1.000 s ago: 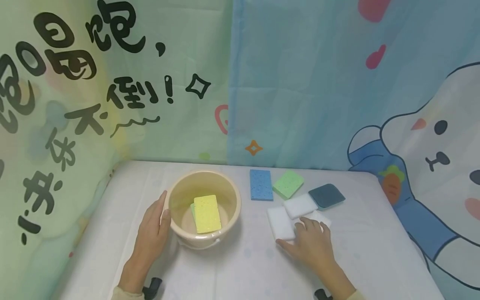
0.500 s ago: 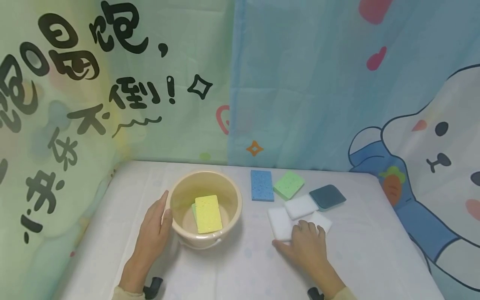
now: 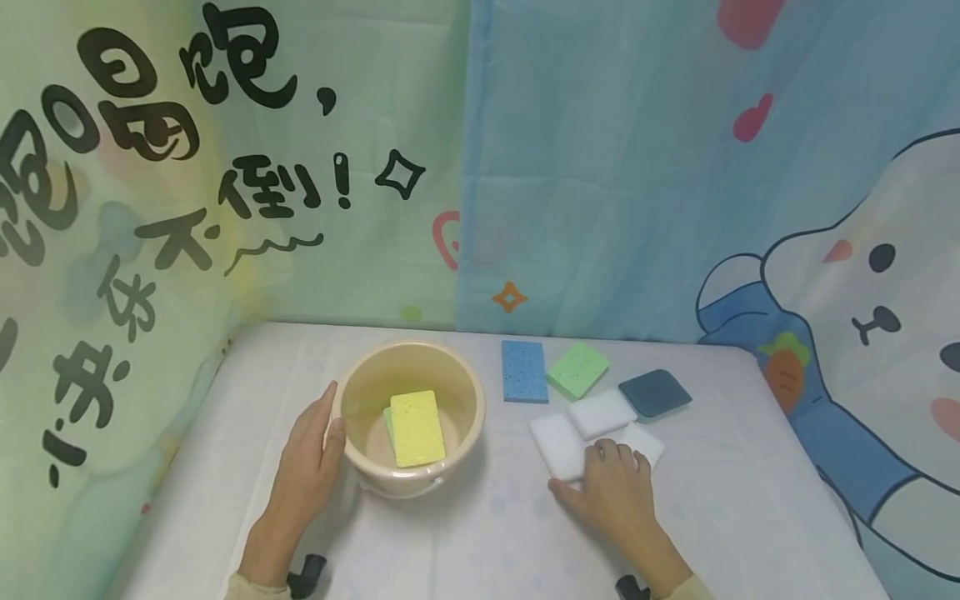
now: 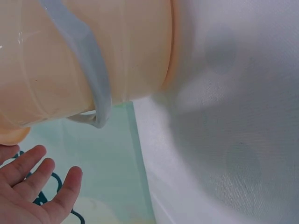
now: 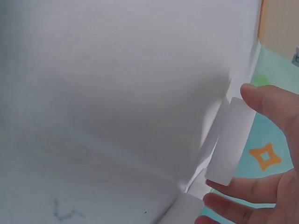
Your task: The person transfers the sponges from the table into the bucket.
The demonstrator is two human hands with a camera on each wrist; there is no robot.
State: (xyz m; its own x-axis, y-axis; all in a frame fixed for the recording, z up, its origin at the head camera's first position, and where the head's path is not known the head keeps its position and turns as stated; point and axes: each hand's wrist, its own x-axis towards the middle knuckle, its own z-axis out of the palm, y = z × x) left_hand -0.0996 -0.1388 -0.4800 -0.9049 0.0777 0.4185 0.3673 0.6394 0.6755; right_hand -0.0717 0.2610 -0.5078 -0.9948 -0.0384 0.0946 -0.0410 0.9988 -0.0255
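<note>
My left hand [image 3: 303, 467] rests its straight fingers along the left side of a cream bucket [image 3: 352, 467]. In the left wrist view its spread fingers show below the bucket's wall [image 4: 135, 46] and its grey handle [image 4: 93, 60]. Inside the bucket, a yellow sponge [image 3: 417, 429] partly covers a green one [image 3: 387, 423]. On the right, my right hand [image 3: 618, 492] holds a white sponge [image 3: 555, 446] between thumb and fingers, as the right wrist view shows the sponge [image 5: 231, 140] too. Two more white sponges [image 3: 602, 412] lie against it, one partly hidden under my fingers.
Behind the white sponges lie a blue sponge [image 3: 524, 371], a light green sponge [image 3: 578, 371] and a dark teal pad [image 3: 656, 393]. A white cloth covers the table [image 3: 480, 542]. Printed curtains [image 3: 585, 208] hang along its back and left side.
My right hand has shifted a little left and drawn in over the white sponges. The leftmost white sponge has moved slightly left and tilted. My left hand stays by the bucket.
</note>
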